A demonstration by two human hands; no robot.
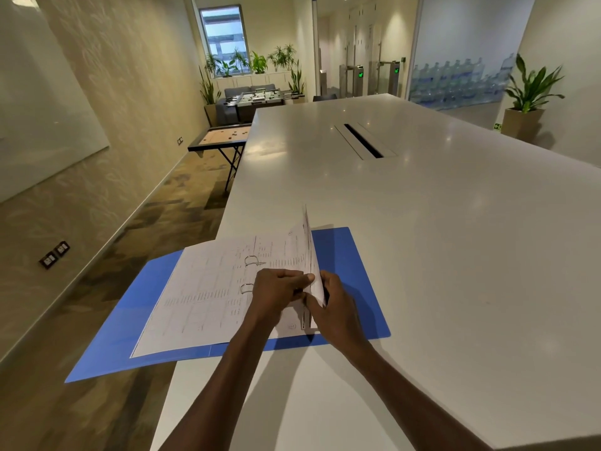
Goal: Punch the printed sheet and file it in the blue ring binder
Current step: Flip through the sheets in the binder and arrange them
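Paper stands almost on edge between the two hands: a small stack of printed sheets (310,252) lifted up from the right half of the open blue ring binder (354,288). The left hand (276,292) reaches in from the left with its fingers (300,278) curled against the near face of that raised stack, thumb hidden behind, so it pinches the stack close to its lower edge. The right hand (335,304) comes from the other side, its fingers (313,301) bent round the same edge of the stack, touching the left fingertips or very nearly. Both hands therefore grip the lifted sheets.

Just left of the left fingers, two metal rings (250,260) rise from the binder's spine, one beyond the other, apparently closed, though their far ends are hard to make out. Left of the rings lies a flat pile of filed pages (195,297) covered with faint printed tables, resting on the binder's left cover. That cover hangs past the left edge of the white surface (422,222), over the patterned floor (107,288). The right cover lies flat on the surface, beyond and to the right of the right fingers.

Well beyond the fingers, a long cable slot (364,140) is set into the surface. A potted plant (528,99) stands at the far right.
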